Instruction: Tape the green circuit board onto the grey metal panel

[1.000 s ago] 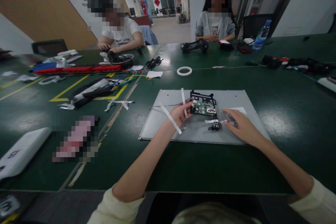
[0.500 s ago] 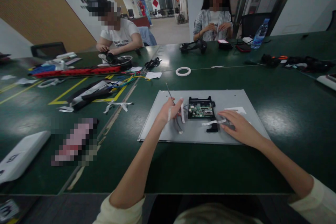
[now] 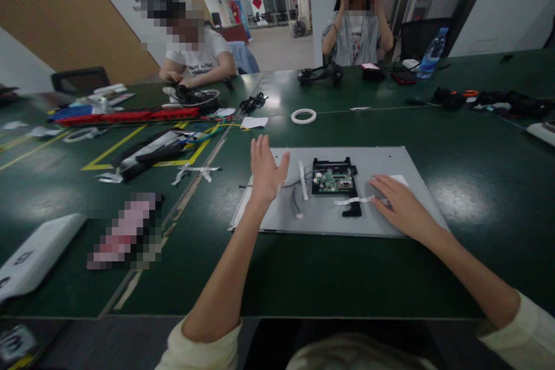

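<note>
A grey flat panel (image 3: 269, 222) lies on the green table with a black bracket (image 3: 352, 210) and a green circuit board (image 3: 333, 181) at its middle. My left hand (image 3: 265, 170) is over the panel's left edge, fingers stretched upward and thumb apart, gripping nothing. Behind it a thin grey cable (image 3: 291, 184) runs leftward from the board, its dark end past the panel's edge. A short bent cable (image 3: 296, 202) and a white tape strip (image 3: 303, 180) lie beside it. With fingers extended, my right hand (image 3: 401, 208) lies at the panel's right, touching another tape strip (image 3: 349, 202) near its end.
Beyond the panel lies a tape roll (image 3: 303, 116). To the left are a pink phone-like slab (image 3: 125, 231), a white device (image 3: 41, 257) and a black pouch (image 3: 150, 153). Two people sit across the table, near a headset (image 3: 321, 73) and a water bottle (image 3: 432, 53).
My left hand has let go of the thin cable, opened and moved up and left; the cable now lies leftward. My right hand has shifted slightly right. One person opposite has raised both hands.
</note>
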A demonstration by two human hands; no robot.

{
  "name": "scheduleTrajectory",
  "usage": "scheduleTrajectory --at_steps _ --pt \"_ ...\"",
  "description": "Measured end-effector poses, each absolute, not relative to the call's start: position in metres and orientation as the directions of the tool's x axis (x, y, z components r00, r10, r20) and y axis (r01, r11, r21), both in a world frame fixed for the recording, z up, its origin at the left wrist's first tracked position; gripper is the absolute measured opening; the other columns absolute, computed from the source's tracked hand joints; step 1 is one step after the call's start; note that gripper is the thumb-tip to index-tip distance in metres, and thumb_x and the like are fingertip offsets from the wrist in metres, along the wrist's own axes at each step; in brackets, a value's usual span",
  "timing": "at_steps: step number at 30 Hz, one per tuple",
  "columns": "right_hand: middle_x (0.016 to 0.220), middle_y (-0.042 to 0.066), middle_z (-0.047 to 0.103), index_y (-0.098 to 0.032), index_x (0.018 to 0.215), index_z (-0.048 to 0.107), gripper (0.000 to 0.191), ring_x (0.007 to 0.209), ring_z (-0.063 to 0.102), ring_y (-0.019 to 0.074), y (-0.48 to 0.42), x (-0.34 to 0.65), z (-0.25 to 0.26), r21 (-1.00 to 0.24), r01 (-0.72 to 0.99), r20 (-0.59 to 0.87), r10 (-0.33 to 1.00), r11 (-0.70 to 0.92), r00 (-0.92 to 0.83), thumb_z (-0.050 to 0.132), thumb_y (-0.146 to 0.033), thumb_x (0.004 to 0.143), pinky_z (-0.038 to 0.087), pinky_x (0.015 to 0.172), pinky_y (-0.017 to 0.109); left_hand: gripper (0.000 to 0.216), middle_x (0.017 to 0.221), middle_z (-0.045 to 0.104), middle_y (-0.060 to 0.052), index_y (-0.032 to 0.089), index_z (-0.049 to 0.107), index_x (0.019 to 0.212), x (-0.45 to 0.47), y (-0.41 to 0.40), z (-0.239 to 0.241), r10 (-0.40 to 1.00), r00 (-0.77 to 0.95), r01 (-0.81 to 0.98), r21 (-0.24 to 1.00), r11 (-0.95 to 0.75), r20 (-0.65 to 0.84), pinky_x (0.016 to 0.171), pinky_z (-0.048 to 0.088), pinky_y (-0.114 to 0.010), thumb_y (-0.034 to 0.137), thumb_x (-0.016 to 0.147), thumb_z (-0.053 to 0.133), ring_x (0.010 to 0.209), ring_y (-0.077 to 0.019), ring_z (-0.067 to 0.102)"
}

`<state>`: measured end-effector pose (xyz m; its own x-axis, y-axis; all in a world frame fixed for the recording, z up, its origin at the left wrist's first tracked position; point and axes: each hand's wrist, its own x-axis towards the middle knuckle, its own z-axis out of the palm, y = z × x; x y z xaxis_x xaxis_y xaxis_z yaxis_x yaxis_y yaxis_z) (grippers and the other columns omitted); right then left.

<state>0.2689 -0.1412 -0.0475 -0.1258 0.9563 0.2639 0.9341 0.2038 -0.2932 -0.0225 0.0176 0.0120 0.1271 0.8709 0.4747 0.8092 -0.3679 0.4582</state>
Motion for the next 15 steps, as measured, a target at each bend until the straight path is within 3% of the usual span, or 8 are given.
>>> scheduleTrajectory --at_steps 4,6,9,15 --pt "0.142 0.009 0.039 -0.019 0.134 0.045 0.049 0.132 0.033 0.0262 -0.140 0.270 -0.050 -0.254 0.946 0.242 0.960 0.200 -0.138 0.034 -0.041 0.092 0.030 0.108 0.047 0.063 0.144 0.034 -0.020 0.006 0.028 0.138 -0.022 0.023 -0.012 0.947 0.307 0.851 0.418 -0.319 0.097 0.109 0.025 -0.041 0.047 0.091 0.028 0.136 -0.0269 0.028" --pt "0.143 0.009 0.037 -0.019 0.135 0.044 0.049 0.133 0.032 0.0263 -0.140 0.271 -0.050 -0.242 0.949 0.228 0.963 0.202 -0.147 0.033 -0.041 0.093 0.030 0.108 0.048 0.066 0.144 0.033 -0.019 0.008 0.026 0.140 -0.022 0.021 -0.020 0.934 0.356 0.876 0.352 -0.329 -0.014 0.108 0.027 -0.041 0.052 0.091 0.023 0.135 -0.0265 0.031" --pt "0.144 0.008 0.036 -0.019 0.136 0.043 0.050 0.134 0.030 0.0260 -0.141 0.271 -0.048 -0.228 0.951 0.210 0.965 0.208 -0.161 0.032 -0.042 0.093 0.029 0.108 0.048 0.072 0.147 0.029 -0.018 0.008 0.020 0.143 -0.022 0.013 -0.021 0.925 0.373 0.902 0.262 -0.342 -0.074 0.107 0.027 -0.042 0.056 0.090 0.020 0.136 -0.0274 0.026" --pt "0.145 0.006 0.035 -0.023 0.138 0.041 0.050 0.135 0.028 0.0251 -0.146 0.271 -0.041 -0.256 0.945 0.177 0.971 0.206 -0.163 0.032 -0.043 0.093 0.029 0.108 0.049 0.074 0.148 0.026 -0.017 0.012 0.015 0.145 -0.016 -0.006 0.001 0.920 0.365 0.920 0.208 -0.333 -0.140 0.105 0.025 -0.052 0.060 0.089 0.017 0.136 -0.0295 0.026"
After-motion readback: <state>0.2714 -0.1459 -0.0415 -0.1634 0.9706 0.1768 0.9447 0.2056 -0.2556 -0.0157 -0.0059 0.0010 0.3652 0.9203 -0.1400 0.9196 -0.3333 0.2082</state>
